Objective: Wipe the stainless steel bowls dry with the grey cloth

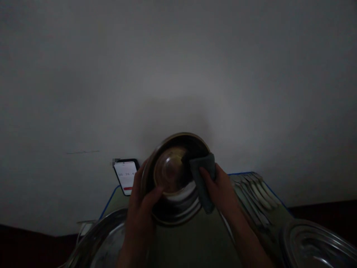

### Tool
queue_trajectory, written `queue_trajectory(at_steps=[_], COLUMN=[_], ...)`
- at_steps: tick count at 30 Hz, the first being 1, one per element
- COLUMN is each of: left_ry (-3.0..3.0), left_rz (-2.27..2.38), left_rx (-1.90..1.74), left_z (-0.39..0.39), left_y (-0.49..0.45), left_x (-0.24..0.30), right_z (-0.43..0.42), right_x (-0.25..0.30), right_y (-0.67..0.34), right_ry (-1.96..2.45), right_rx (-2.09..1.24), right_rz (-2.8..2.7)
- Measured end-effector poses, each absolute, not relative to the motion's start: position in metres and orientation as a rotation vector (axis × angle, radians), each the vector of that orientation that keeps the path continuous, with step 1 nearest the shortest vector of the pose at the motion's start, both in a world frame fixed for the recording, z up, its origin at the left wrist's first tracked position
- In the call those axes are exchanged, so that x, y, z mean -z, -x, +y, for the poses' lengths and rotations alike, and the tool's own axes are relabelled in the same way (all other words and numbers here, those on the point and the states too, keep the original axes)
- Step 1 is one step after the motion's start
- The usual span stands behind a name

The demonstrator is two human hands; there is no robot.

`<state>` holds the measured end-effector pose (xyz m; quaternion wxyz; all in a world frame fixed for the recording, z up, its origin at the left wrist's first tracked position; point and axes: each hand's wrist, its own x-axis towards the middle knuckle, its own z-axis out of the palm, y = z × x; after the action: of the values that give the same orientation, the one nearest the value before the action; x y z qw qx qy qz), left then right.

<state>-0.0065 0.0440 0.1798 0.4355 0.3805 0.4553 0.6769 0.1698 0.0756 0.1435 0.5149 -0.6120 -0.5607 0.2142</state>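
Note:
A steel bowl (173, 175) is tilted up toward me, its inside showing. My left hand (141, 203) grips its left rim, thumb inside the bowl. My right hand (221, 190) is closed on a dark grey cloth (203, 178) and presses it against the bowl's right inner wall. The scene is dim.
A phone (126, 175) with a lit screen leans against the plain wall behind the bowl. Several spoons (255, 197) lie in a row at the right. A large steel vessel (97, 242) sits at lower left, another round steel dish (315, 245) at lower right.

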Motion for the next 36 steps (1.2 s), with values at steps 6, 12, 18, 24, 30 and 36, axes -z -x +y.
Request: queue_trajectory(at_steps=[6,12,18,24,30,36], left_ry=[-1.178,-1.534,-1.293,-0.744,-0.890,-1.407], left_rz=[1.204,1.265,1.164,1.095,1.145,1.219], left_rx=[-1.383,-1.066,-1.212,-1.465,-1.359,-1.133], left_z=[0.043,0.053,0.053,0.055,0.050,0.046], left_y=[0.012,0.008,0.011,0.004,0.010,0.011], left_x=[-0.177,-0.166,-0.170,-0.174,-0.178,-0.178], right_z=[0.072,0.067,0.068,0.070,0.067,0.062], right_x=[-0.148,-0.151,-0.153,-0.152,-0.156,-0.159], right_y=[-0.182,-0.179,-0.179,-0.183,-0.188,-0.184], right_ry=[1.404,1.275,1.332,1.475,1.512,1.343], right_rx=[-0.487,-0.367,-0.329,-0.340,-0.305,-0.137], right_rz=[-1.595,-1.698,-1.595,-1.435,-1.466,-1.668])
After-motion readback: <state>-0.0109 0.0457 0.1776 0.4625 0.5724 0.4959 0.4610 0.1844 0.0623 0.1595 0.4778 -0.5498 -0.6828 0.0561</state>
